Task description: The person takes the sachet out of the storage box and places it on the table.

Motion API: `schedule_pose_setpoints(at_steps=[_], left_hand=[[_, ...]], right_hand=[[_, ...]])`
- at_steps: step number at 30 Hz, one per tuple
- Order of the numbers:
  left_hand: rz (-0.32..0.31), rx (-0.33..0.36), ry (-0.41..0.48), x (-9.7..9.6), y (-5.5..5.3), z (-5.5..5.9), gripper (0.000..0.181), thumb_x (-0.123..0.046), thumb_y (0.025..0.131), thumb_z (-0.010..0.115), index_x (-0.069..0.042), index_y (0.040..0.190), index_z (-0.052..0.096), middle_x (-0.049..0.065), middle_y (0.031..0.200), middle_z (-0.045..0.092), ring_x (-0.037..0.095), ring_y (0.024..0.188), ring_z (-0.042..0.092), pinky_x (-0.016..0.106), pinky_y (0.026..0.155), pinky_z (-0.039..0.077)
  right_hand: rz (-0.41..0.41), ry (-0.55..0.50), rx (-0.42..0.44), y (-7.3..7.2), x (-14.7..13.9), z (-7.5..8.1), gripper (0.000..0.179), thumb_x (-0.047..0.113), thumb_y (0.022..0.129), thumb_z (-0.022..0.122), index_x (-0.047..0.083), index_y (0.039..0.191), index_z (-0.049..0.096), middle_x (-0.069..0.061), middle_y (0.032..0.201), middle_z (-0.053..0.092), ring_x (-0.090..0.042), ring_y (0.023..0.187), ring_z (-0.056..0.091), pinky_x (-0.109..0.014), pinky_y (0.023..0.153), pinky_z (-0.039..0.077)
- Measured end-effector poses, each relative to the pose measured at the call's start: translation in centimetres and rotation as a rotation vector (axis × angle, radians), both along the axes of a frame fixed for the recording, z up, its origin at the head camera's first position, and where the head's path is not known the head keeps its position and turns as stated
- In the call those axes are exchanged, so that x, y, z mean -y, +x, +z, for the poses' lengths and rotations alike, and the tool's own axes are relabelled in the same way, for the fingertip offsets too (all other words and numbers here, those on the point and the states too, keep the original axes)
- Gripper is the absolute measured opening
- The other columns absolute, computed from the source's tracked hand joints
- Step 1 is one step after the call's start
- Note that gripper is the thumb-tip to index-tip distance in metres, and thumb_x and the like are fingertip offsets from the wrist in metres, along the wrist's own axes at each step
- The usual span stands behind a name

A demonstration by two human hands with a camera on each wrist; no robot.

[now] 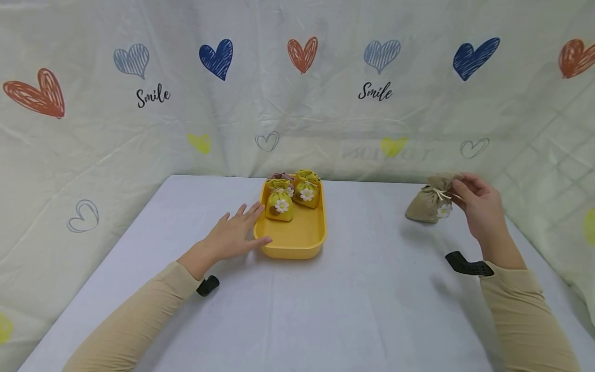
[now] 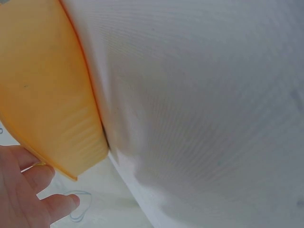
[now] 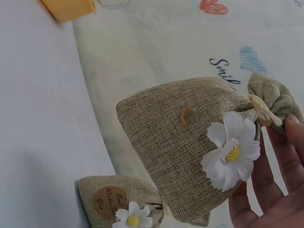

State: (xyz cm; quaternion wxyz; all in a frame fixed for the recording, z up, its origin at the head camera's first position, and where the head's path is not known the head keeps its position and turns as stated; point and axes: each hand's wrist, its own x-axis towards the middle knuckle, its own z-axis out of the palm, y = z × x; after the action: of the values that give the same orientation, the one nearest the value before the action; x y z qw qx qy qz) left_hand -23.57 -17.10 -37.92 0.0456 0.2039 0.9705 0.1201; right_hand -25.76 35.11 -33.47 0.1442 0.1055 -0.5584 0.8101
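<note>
My right hand [image 1: 483,206] pinches the gathered neck of a beige burlap sachet [image 1: 424,204] at the right of the table. In the right wrist view, this sachet [image 3: 175,137] is raised and tilted, with a cord tie and a white cloth daisy. A second beige sachet [image 3: 109,190] with a round brown label is below it. My left hand [image 1: 234,232] is spread, its fingertips at the left rim of a yellow tray [image 1: 297,240]. Two yellow sachets with daisies, one left [image 1: 279,201] and one right [image 1: 307,191], sit in the tray. Behind them a mauve sachet [image 1: 281,176] is mostly hidden.
A white cloth covers the table [image 1: 325,320]. Behind it and at both sides hangs a pale curtain [image 1: 297,113] printed with hearts and "Smile". Black straps show at the left wrist [image 1: 207,285] and at the right wrist [image 1: 469,266].
</note>
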Motion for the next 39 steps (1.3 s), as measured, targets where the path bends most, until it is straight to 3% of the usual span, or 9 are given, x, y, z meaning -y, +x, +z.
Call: schedule_pose_setpoints(at_steps=[17,25,39], left_hand=[[0.0,0.004,-0.003,0.0,-0.1,-0.1,0.098,-0.072,0.096,0.049,-0.012,0.166,0.016,0.006,0.171,0.012,0.041,0.154,0.012,0.071,0.116,0.013],[-0.002,-0.003,-0.009,0.0,-0.1,-0.2,0.099,-0.074,0.096,0.048,-0.012,0.166,0.016,0.005,0.171,0.013,0.041,0.154,0.012,0.071,0.116,0.014],[0.003,-0.002,-0.007,0.1,0.1,0.0,0.096,-0.07,0.097,0.05,-0.012,0.166,0.016,0.005,0.171,0.012,0.041,0.154,0.011,0.071,0.116,0.013]], right_hand=[[-0.031,-0.054,-0.045,0.1,-4.2,-0.8,0.021,-0.011,0.1,0.055,0.003,0.101,0.071,-0.004,0.09,0.075,-0.01,0.081,0.072,-0.018,0.073,0.057],[-0.083,0.001,-0.005,0.4,-6.1,-0.9,0.014,-0.005,0.099,0.061,0.005,0.1,0.071,0.0,0.09,0.074,-0.007,0.081,0.071,-0.015,0.073,0.055],[-0.094,-0.111,0.072,-0.2,-8.2,-2.0,0.017,-0.009,0.1,0.058,0.001,0.096,0.072,-0.004,0.084,0.075,-0.01,0.075,0.073,-0.019,0.068,0.057]])
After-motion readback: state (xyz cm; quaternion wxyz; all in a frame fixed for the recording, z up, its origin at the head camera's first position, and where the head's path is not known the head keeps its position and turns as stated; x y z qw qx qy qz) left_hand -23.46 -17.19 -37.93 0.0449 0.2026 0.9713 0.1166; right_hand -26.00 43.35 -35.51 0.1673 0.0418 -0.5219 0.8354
